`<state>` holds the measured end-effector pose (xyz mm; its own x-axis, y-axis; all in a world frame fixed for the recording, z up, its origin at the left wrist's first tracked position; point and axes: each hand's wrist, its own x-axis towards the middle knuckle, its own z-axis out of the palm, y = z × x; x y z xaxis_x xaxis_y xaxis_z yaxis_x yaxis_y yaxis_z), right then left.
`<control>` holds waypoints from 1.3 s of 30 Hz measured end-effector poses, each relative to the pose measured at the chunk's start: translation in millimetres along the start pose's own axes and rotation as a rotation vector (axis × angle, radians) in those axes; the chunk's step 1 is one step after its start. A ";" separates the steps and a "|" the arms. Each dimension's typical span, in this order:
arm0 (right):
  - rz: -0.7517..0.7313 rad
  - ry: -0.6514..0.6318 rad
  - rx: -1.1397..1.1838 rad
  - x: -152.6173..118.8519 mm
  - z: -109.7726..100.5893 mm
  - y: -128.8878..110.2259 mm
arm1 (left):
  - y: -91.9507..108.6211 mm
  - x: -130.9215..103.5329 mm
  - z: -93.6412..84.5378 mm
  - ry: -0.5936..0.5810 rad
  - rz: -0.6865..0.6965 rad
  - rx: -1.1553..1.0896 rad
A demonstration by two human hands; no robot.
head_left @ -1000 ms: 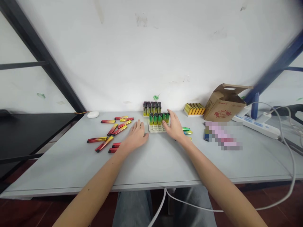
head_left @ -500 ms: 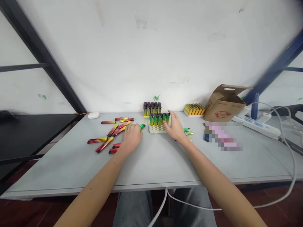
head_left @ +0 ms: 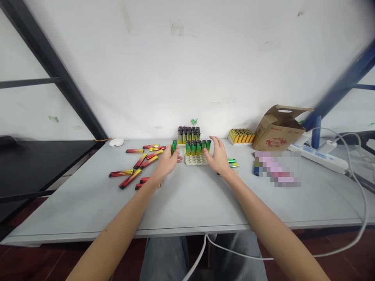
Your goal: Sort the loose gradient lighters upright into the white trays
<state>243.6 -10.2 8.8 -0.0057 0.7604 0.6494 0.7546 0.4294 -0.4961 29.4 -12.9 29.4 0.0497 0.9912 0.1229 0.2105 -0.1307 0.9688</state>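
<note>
My left hand [head_left: 168,160] is closed on a green lighter [head_left: 174,146], which it holds upright just left of a white tray with holes [head_left: 195,160]. Green-and-yellow lighters [head_left: 193,148] stand in the tray's back part, while its front holes show bare. At the tray's right side my right hand [head_left: 218,158] has its thumb and fingers spread. Its thumb is by the rightmost standing lighter [head_left: 208,145]; whether it touches cannot be made out. Several red-and-gold lighters [head_left: 130,179] lie scattered to the left of my left hand.
Behind stands a block of dark-topped yellow lighters [head_left: 189,135]. A tray of orange-yellow lighters [head_left: 241,136] is by the wall, beside an open cardboard box [head_left: 274,134]. Green lighters [head_left: 233,163] lie right of my right hand. A power strip [head_left: 322,156] and a white case [head_left: 116,142] flank the table.
My left hand has lifted the green lighter off the table and turned it from lying to upright, close to the tray. My right hand has stayed at the tray.
</note>
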 end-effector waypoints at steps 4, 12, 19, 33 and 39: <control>-0.012 0.038 -0.005 0.5 -1.3 -1.9 | 13.4 -5.6 -3.7 -0.201 -0.097 -0.446; -0.023 0.087 0.017 0.3 -1.8 -3.0 | 23.2 -7.6 -3.3 -0.352 -0.181 -0.771; -0.024 0.093 0.029 0.9 -2.4 -4.1 | 22.1 -9.6 -4.0 -0.412 -0.185 -0.781; 0.004 -0.046 0.116 0.6 -12.5 -10.9 | 16.8 -7.5 2.0 -0.469 -0.287 -0.760; 0.267 -0.023 0.646 13.4 -16.2 0.2 | 14.1 -7.9 5.7 -0.444 -0.269 -0.707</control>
<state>254.3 -7.8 26.8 0.1059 0.8872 0.4491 0.1911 0.4250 -0.8848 37.5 -22.7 40.8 0.4920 0.8668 -0.0810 -0.3773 0.2962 0.8774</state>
